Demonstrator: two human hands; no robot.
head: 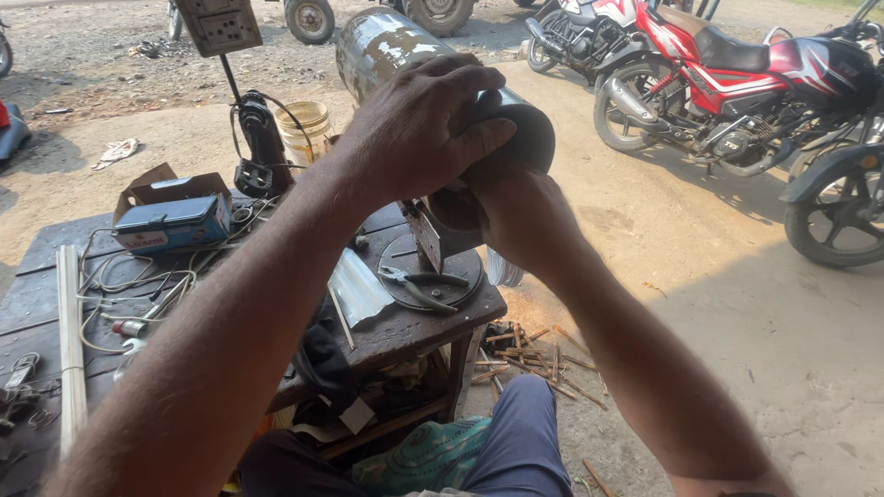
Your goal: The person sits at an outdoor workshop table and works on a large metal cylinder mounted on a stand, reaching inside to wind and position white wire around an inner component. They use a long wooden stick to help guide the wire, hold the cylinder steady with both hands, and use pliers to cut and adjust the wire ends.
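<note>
1. Grey metal cylinder [405, 46] being held tilted above the dark tabletop [414, 336].
2. Left hand [419, 129] spreading over its top, gripping.
3. Right hand [520, 216] cupping underneath, fingers hidden.
4. Pliers [419, 283] lying below.

This is an open-air roadside repair workshop, set up around a worn, dark wooden desk [37, 294] standing on bare, dusty ground. On the desk lie pliers [419, 283], loose wires [138, 290], a blue box [173, 224] and a long white tube [69, 340], with a switch-and-socket board [219, 25] on a pole just behind it and wood scraps [529, 354] on the ground beside its leg. Beyond the desk, well apart from it, stand parked motorcycles [727, 83], and a dirty plastic bucket [304, 129] sits close behind it.
</note>
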